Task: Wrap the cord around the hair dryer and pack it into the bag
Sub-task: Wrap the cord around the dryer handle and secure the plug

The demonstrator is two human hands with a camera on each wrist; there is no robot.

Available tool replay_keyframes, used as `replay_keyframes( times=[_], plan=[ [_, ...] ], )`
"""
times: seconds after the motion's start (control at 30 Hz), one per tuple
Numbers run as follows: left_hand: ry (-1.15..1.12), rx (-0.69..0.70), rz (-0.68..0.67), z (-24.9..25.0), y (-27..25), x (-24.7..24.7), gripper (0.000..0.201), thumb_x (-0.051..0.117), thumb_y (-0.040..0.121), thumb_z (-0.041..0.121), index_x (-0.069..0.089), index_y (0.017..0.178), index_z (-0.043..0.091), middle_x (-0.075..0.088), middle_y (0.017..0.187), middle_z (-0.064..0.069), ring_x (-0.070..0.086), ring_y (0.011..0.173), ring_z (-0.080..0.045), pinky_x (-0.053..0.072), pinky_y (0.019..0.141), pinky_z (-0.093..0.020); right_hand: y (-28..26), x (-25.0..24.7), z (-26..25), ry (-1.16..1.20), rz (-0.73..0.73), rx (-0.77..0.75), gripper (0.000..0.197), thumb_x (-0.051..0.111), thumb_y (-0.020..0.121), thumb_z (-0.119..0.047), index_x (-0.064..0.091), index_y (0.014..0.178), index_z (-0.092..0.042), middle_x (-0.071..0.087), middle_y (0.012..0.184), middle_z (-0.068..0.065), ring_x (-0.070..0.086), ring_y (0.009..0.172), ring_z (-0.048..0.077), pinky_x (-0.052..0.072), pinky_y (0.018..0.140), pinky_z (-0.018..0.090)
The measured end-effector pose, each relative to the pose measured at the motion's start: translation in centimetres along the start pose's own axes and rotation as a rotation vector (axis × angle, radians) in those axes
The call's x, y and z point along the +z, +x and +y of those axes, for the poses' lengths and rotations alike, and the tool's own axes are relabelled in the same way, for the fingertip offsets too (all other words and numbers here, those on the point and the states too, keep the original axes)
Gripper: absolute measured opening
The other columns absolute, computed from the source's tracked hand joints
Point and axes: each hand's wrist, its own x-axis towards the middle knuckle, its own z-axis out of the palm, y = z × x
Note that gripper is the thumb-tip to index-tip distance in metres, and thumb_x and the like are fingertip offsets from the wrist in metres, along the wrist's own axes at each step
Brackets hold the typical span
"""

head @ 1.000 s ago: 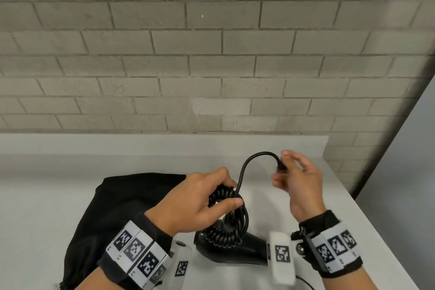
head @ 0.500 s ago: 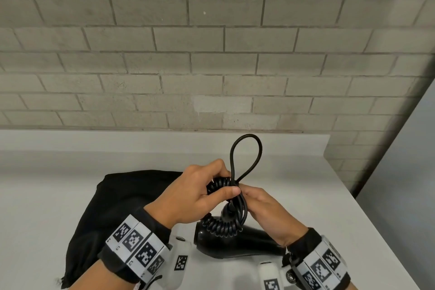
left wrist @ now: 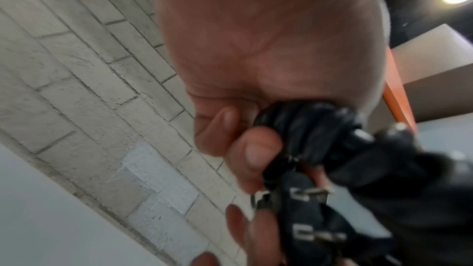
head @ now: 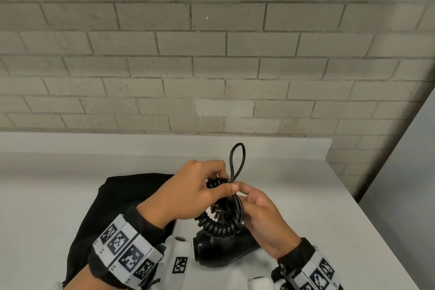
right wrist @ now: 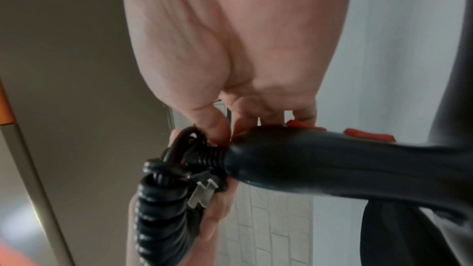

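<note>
A black hair dryer (head: 223, 249) lies on the white counter (head: 317, 207), its handle (right wrist: 320, 161) with red switches showing in the right wrist view. Its coiled black cord (head: 219, 226) is bundled above it. My left hand (head: 195, 193) grips the top of the coil, thumb across it. My right hand (head: 261, 209) pinches the straight end of the cord beside the coil. A narrow loop of cord (head: 237, 160) stands up above both hands. The plug (left wrist: 307, 209) with metal prongs sits by the left fingers. The black bag (head: 113, 214) lies flat at the left.
A grey brick wall (head: 211, 54) rises behind the counter. The counter's right edge drops off next to a grey panel (head: 412, 172). Bare counter surface lies to the right and behind the hands.
My right hand came in from the right, with the cord end, to the coil. The wide arc of cord has narrowed into a tall thin loop. The left hand stayed on the coil.
</note>
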Motion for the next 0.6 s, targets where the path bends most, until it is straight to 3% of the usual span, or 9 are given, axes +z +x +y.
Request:
replay_keyframes(
  times=[0.07, 0.13, 0.23, 0.33, 0.47, 0.6],
  plan=[
    [-0.005, -0.066, -0.023, 0.3, 0.0, -0.2, 0.029, 0.066, 0.086, 0.055, 0.062, 0.078, 0.028, 0.066, 0.069, -0.003, 0.044, 0.045, -0.005, 0.038, 0.049, -0.018, -0.3, 0.1, 0.1, 0.117, 0.017, 0.034, 0.036, 0.041, 0.09, 0.003, 0.06, 0.12, -0.002, 0.071, 0.096, 0.021, 0.068, 0.091, 0.03, 0.045, 0.094, 0.048],
    [0.004, -0.114, -0.031, 0.5, 0.0, -0.3, 0.03, 0.066, 0.085, 0.056, 0.062, 0.078, 0.027, 0.066, 0.068, -0.005, 0.043, 0.044, -0.004, 0.037, 0.048, -0.017, -0.6, 0.1, 0.2, 0.234, 0.013, 0.038, 0.042, 0.05, 0.08, -0.011, 0.061, 0.12, -0.003, 0.068, 0.103, 0.026, 0.064, 0.098, 0.035, 0.04, 0.1, 0.057],
    [0.006, -0.151, -0.027, 0.7, -0.1, 0.1, 0.03, 0.065, 0.086, 0.056, 0.062, 0.079, 0.027, 0.066, 0.066, -0.005, 0.043, 0.043, -0.005, 0.037, 0.047, -0.019, -1.3, 0.5, 0.2, 0.305, -0.018, 0.032, 0.055, 0.066, 0.07, -0.027, 0.062, 0.121, -0.005, 0.065, 0.121, 0.023, 0.061, 0.113, 0.035, 0.041, 0.104, 0.051],
    [0.002, -0.144, -0.005, 1.0, -0.6, 0.8, 0.028, 0.063, 0.088, 0.054, 0.059, 0.079, 0.028, 0.065, 0.064, -0.006, 0.042, 0.043, -0.007, 0.04, 0.049, -0.026, -1.7, 1.1, -0.1, 0.238, -0.072, 0.053, 0.062, 0.075, 0.07, -0.017, 0.056, 0.128, -0.004, 0.066, 0.121, 0.021, 0.064, 0.111, 0.033, 0.05, 0.098, 0.042],
    [-0.07, -0.157, 0.027, 1.3, -1.0, 1.2, 0.025, 0.066, 0.087, 0.052, 0.06, 0.08, 0.028, 0.064, 0.062, -0.009, 0.044, 0.046, -0.01, 0.042, 0.05, -0.034, -1.8, 1.2, -0.4, 0.175, -0.098, 0.066, 0.059, 0.076, 0.067, -0.002, 0.058, 0.124, -0.004, 0.069, 0.109, 0.018, 0.067, 0.099, 0.031, 0.054, 0.088, 0.039],
    [-0.13, -0.212, 0.065, 1.4, -1.1, 1.3, 0.024, 0.071, 0.084, 0.05, 0.064, 0.079, 0.027, 0.054, 0.049, -0.001, 0.041, 0.043, -0.01, 0.035, 0.046, -0.022, -1.9, 1.1, -0.7, 0.07, -0.118, 0.091, 0.067, 0.077, 0.066, 0.004, 0.053, 0.128, -0.006, 0.068, 0.111, 0.021, 0.066, 0.098, 0.03, 0.053, 0.085, 0.037]
  ],
)
